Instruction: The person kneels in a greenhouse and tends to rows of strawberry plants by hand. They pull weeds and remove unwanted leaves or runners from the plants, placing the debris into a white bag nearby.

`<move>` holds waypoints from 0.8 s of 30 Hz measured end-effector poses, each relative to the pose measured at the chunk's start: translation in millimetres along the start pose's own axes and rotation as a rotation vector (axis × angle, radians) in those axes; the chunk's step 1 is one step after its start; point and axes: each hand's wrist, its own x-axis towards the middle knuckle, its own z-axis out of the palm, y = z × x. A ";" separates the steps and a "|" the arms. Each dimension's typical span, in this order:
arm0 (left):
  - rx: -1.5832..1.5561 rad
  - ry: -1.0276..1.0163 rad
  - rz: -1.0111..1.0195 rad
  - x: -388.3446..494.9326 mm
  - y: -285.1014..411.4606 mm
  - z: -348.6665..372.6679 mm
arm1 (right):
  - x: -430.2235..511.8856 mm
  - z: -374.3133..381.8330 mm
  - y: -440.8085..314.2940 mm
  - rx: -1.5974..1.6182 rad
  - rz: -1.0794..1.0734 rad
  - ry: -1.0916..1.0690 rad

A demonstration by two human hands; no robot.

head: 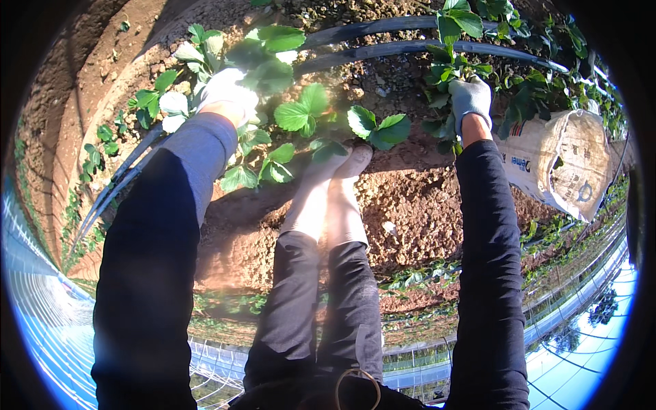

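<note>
My right hand (470,100), in a pale knit glove, closes around a bunch of strawberry leaves (451,72) at the right of the bed. To the left, my left hand (228,95) also wears a light glove, but glare washes it out and its fingers cannot be made out. It is among the leaves of a strawberry plant (279,38); whether it grips any of them is hidden. More strawberry leaves (302,110) stand between my hands, with another leafy plant (382,128) just in front of my feet.
Two dark irrigation hoses (384,48) run across the soil bed beyond my hands. On the right lies a whitish woven sack (538,159) with printing, its mouth open. My light-coloured boots (328,184) stand at the bed's edge. Greenhouse hoops (46,318) curve along the rim.
</note>
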 end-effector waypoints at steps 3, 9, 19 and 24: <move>0.035 -0.020 -0.020 0.2 1.9 -1.1 | -17.6 2.8 -21.9 -0.370 -0.187 0.080; -0.021 0.001 -0.015 -6.5 3.0 -4.2 | -12.3 23.2 -4.9 0.106 -0.173 0.085; 0.037 0.022 -0.048 -20.1 11.2 -15.1 | -12.2 19.0 16.9 0.171 -0.139 0.175; 0.113 0.033 0.001 -1.5 -1.0 -0.9 | -25.6 22.2 15.7 0.513 -0.098 0.168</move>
